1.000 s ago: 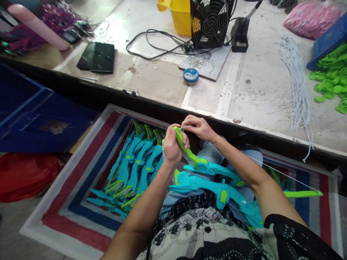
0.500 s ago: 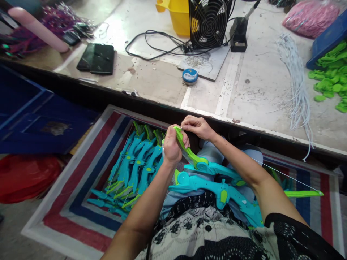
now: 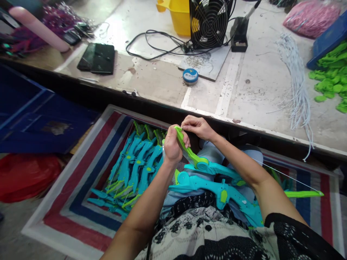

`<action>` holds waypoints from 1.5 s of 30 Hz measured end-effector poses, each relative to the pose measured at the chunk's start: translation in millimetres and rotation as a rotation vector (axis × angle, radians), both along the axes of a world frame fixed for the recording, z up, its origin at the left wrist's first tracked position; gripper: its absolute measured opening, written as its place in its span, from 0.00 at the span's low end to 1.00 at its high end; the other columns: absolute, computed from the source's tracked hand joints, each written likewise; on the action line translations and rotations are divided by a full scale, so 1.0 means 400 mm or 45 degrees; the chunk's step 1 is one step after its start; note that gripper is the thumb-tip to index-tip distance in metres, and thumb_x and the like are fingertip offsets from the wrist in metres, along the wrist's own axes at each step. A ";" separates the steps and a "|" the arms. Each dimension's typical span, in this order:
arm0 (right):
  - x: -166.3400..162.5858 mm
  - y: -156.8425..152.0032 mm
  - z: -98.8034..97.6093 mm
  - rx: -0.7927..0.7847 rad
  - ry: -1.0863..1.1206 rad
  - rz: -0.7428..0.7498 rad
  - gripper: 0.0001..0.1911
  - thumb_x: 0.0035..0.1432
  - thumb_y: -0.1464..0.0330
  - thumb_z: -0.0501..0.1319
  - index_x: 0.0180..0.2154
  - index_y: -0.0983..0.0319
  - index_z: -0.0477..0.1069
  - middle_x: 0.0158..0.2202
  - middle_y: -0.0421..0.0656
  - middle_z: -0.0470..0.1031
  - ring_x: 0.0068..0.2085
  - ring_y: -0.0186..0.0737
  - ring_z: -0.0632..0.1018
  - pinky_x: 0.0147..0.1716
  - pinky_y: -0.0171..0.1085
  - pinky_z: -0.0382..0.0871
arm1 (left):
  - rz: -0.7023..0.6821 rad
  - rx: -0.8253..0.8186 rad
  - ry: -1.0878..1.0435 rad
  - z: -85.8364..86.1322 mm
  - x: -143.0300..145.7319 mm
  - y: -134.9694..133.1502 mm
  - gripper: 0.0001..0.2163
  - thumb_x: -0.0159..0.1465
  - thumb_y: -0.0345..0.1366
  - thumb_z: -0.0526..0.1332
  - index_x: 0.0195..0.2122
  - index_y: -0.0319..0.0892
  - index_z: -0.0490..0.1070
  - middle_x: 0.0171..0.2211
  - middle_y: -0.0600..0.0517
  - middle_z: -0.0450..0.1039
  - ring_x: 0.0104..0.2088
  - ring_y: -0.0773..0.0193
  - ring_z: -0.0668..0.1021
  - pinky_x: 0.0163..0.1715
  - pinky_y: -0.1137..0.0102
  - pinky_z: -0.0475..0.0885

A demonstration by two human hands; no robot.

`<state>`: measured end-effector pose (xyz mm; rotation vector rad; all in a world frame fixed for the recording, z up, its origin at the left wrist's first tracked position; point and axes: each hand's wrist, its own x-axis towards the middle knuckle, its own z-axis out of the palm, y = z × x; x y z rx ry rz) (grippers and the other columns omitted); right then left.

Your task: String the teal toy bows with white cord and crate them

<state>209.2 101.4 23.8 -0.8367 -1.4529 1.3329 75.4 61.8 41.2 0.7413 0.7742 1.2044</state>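
A teal and green toy bow (image 3: 211, 180) lies across my lap. My left hand (image 3: 171, 146) is closed around its green limb (image 3: 187, 150) near the tip. My right hand (image 3: 197, 127) pinches at that tip, fingers pressed together on a thin white string (image 3: 284, 174) that runs to the far green limb end at the right. A pile of finished teal bows (image 3: 132, 169) fills the striped woven bag (image 3: 81, 173) below my left arm.
A worktable (image 3: 151, 83) ahead carries a black fan (image 3: 208, 21), yellow tub (image 3: 179, 14), cables, a blue tape roll (image 3: 190, 76), two phones (image 3: 96, 57), a bundle of white strings (image 3: 298, 83) and green plastic parts (image 3: 330, 83). Blue crates stand left.
Almost nothing has moved; my fingers shift slightly at the bow tip.
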 end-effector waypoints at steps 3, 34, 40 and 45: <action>0.000 0.001 0.003 0.009 0.025 0.017 0.22 0.54 0.49 0.66 0.31 0.63 0.76 0.33 0.40 0.69 0.35 0.31 0.71 0.37 0.34 0.65 | 0.003 0.000 0.001 -0.001 -0.001 0.001 0.18 0.62 0.56 0.60 0.34 0.45 0.62 0.15 0.60 0.64 0.12 0.69 0.65 0.14 0.74 0.65; -0.078 0.030 -0.140 -0.485 0.119 -0.072 0.13 0.50 0.64 0.66 0.33 0.68 0.75 0.26 0.38 0.71 0.27 0.27 0.68 0.28 0.29 0.62 | 0.353 0.680 1.451 -0.114 -0.094 0.098 0.09 0.61 0.35 0.60 0.24 0.44 0.66 0.28 0.49 0.68 0.35 0.57 0.71 0.43 0.63 0.66; -0.109 0.024 -0.117 -0.160 -0.225 -0.374 0.06 0.52 0.70 0.65 0.34 0.66 0.76 0.32 0.41 0.73 0.34 0.31 0.73 0.37 0.32 0.67 | 0.509 0.545 1.338 -0.134 -0.075 0.120 0.07 0.63 0.36 0.59 0.27 0.44 0.66 0.27 0.52 0.67 0.32 0.60 0.70 0.41 0.67 0.65; -0.136 0.018 -0.094 -0.024 -0.454 -0.526 0.05 0.57 0.72 0.61 0.30 0.63 0.76 0.31 0.40 0.72 0.33 0.32 0.72 0.37 0.32 0.65 | 0.578 0.406 1.150 -0.134 -0.056 0.118 0.07 0.63 0.38 0.60 0.28 0.43 0.68 0.28 0.55 0.67 0.31 0.65 0.70 0.36 0.72 0.65</action>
